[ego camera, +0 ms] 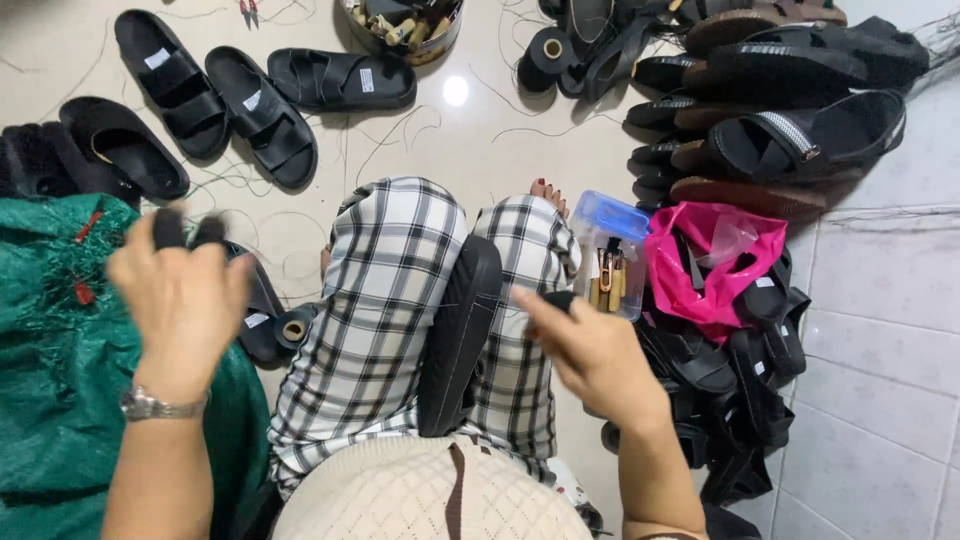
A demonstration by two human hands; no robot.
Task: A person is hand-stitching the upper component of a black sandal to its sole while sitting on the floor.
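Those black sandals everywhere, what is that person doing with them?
A person sits on the floor with a black shoe sole wedged between the knees. The left hand is raised with dark covers on the fingertips, over a green sack. The right hand reaches near a clear plastic box. Black sandals lie around.

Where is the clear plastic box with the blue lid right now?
In the head view the clear plastic box stands on the floor right of the person's right knee, just beyond the right hand, with the pink plastic bag immediately to its right.
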